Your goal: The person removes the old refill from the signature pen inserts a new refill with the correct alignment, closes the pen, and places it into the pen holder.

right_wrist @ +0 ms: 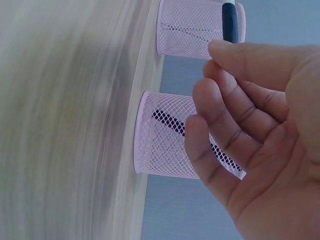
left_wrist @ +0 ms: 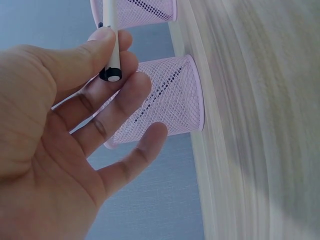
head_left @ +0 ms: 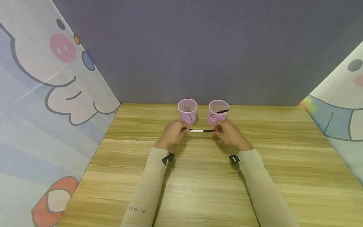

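A white pen with a black grip or cap [head_left: 197, 130] is held level between both hands, just in front of two pink mesh cups. Thumb and fingertips of my left hand [head_left: 172, 134] pinch its left end; in the left wrist view the white barrel [left_wrist: 111, 45] ends in a black tip. My right hand [head_left: 231, 135] pinches the dark end [right_wrist: 230, 22], with its other fingers loosely bent. Thin dark sticks [head_left: 186, 107] stand in the left cup [head_left: 184, 118]. A dark pen-like stick [head_left: 222, 111] leans in the right cup [head_left: 214, 118].
The cups stand at the back edge of the wood-grain table [head_left: 198, 189], close to a grey panel [head_left: 204, 50]. Cartoon-printed sheets [head_left: 34, 132] rise at the left and right sides. A dark strap device [head_left: 168, 158] sits at each wrist.
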Motion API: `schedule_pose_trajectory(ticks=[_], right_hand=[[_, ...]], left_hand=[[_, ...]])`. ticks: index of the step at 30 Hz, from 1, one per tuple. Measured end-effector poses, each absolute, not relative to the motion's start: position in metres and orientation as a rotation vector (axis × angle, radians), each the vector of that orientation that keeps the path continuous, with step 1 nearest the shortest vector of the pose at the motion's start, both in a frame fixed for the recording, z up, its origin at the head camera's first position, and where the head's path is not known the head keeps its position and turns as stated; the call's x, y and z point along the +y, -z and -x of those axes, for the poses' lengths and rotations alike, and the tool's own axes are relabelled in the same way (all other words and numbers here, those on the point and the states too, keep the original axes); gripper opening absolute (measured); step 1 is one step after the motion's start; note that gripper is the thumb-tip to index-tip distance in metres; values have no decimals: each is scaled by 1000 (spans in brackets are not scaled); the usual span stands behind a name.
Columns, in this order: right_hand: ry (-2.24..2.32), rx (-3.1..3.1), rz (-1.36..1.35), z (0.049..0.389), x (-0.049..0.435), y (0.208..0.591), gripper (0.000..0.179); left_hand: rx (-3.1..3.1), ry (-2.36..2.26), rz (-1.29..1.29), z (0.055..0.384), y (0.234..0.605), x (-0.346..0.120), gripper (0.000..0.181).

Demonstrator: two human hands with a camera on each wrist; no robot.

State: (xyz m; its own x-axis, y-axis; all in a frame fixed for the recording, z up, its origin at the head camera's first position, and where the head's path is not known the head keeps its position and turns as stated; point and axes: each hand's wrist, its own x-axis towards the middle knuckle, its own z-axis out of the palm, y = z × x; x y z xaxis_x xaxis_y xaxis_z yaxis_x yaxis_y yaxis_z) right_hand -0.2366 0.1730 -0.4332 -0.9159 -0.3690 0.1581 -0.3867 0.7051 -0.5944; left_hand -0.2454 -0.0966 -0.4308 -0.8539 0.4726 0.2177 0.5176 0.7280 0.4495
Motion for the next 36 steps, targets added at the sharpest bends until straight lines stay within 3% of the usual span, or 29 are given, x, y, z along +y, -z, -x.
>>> schedule_pose_trajectory(ticks=[16,36], right_hand=[[-1079,-2887,-662,238,175,435,17],[-1026,-2887,-760,237,182,434,11]], left_hand=[[-2847,757,818,246,430,-97,11],[-2837,754,809,245,431,-98,9]])
